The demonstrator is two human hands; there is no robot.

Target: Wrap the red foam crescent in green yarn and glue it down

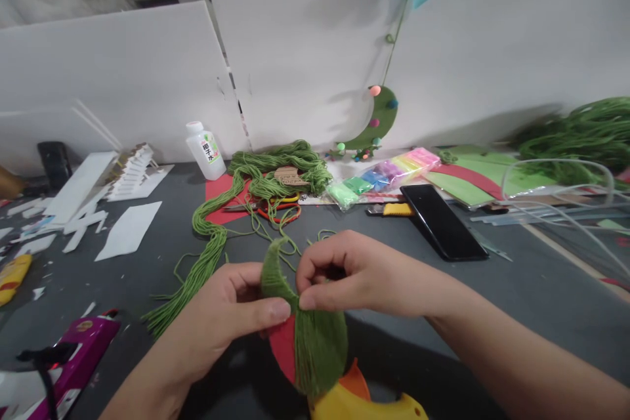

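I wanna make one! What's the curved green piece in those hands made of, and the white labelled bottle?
The curved green piece looks like matte yarn, showing fine parallel strands, over flat red card or felt. The white labelled bottle seems plastic: smooth, with a cloudy sheen.

Two hands [233,305] [349,275], one yarn-wrapped piece [325,341]; toward the table's [162,249] back edge, one bottle [203,156], one phone [445,223], two yarn heaps [275,161] [581,134].

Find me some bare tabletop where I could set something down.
Bare tabletop shows between the black smartphone and right forearm, and between the white paper and green yarn strands. It's crowded along the white partition.
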